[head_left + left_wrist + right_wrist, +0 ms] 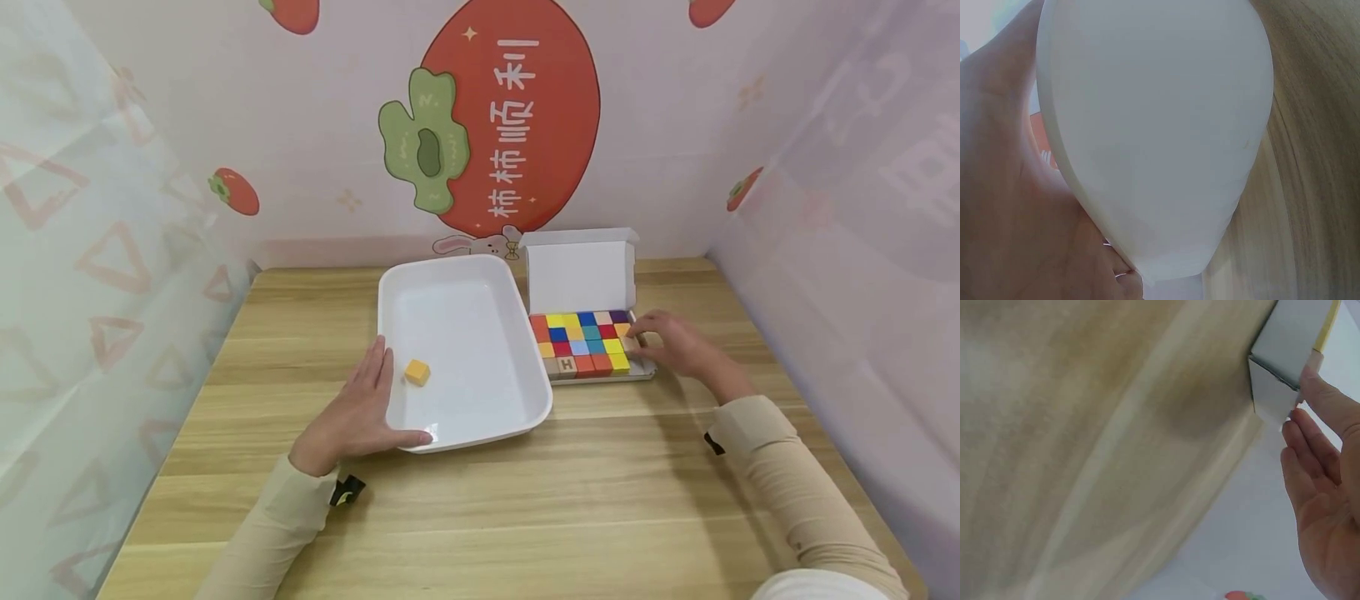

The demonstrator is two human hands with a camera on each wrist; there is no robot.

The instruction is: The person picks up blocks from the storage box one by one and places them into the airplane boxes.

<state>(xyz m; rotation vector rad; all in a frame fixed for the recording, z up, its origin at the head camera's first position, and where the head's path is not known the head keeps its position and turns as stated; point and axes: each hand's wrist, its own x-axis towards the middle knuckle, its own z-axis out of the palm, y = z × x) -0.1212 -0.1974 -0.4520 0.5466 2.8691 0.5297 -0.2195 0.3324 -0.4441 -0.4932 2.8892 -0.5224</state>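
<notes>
A shallow white tray point(480, 358) holds one orange-yellow cube point(417, 372) near its left side. My left hand point(352, 408) rests on the tray's near left corner, fingers fairly straight along the left rim and thumb over the near rim. Up close in the left wrist view, the tray's outer wall point(1160, 125) lies beside that hand. To the right, an open white box point(581, 279) is filled with rows of coloured cubes point(576, 346). My right hand point(675, 343) is at the box's right end, thumb and fingers pinching a pale wooden cube point(632, 342), partly hidden by the fingers.
The box lid stands upright at the back, near the patterned backdrop point(525, 108). Tray and box stand side by side on the wooden table point(525, 517). Cloth walls point(847, 208) rise on both sides. One plain cube in the front row bears a letter H point(566, 365).
</notes>
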